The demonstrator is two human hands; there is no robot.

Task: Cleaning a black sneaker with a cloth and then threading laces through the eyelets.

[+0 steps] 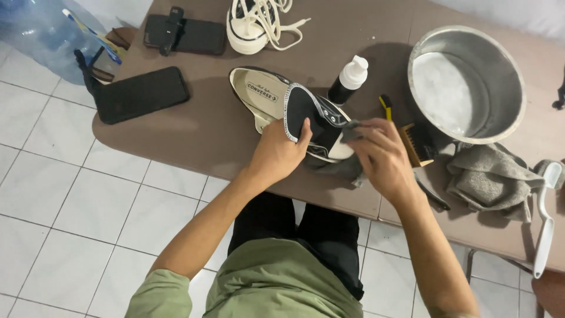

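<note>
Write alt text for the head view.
The left hand holds a black sneaker on a brown table while the right hand presses a grey cloth to its toe. A metal pot stands beside.

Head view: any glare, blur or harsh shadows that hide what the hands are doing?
Head view: soft, even light; faint shadows beside the black shoe and metal pot. The pot's foamy water looks washed-out white. The right hand with its grey cloth is slightly soft; the left hand is sharp. Edges bend a little.
</note>
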